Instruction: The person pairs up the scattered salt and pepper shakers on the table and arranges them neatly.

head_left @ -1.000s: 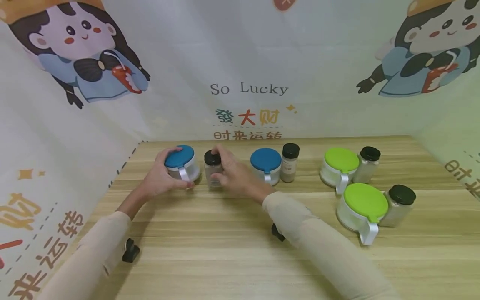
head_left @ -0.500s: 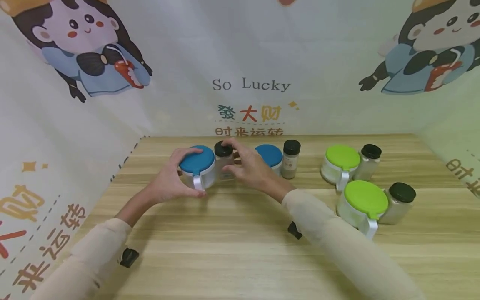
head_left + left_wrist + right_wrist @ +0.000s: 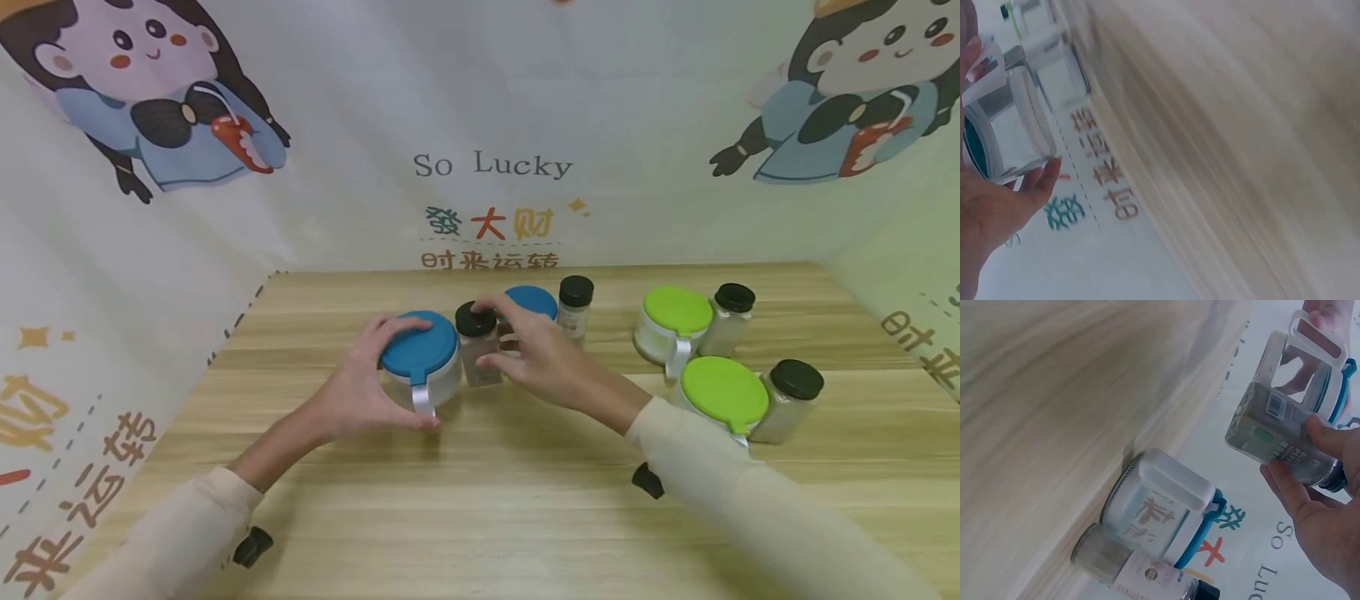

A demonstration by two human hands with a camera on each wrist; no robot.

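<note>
My left hand (image 3: 358, 382) grips a clear seasoning jar (image 3: 422, 348) with a blue lid and a white handle, fingers over the lid's far edge and thumb near the handle. Right beside it, my right hand (image 3: 546, 357) holds a square pepper bottle (image 3: 477, 348) with a black cap, fingers and thumb on its sides. In the right wrist view, the labelled bottle (image 3: 1279, 434) and the jar (image 3: 1310, 369) are held up off the tabletop, side by side. From the left wrist, the jar's clear base (image 3: 1025, 125) shows above the table.
Behind my right hand stand another blue-lidded jar (image 3: 531, 299) and a round black-capped shaker (image 3: 576, 302). To the right are two green-lidded jars, a rear one (image 3: 677, 312) and a front one (image 3: 724, 390), each beside a black-capped bottle (image 3: 795, 398). A printed cloth (image 3: 360, 125) hangs behind the table.
Both hands have moved right and nearer, carrying the blue-lidded jar and the pepper bottle. The jar and bottle, apart at first, are now close together and partly cover the other blue-lidded jar.
</note>
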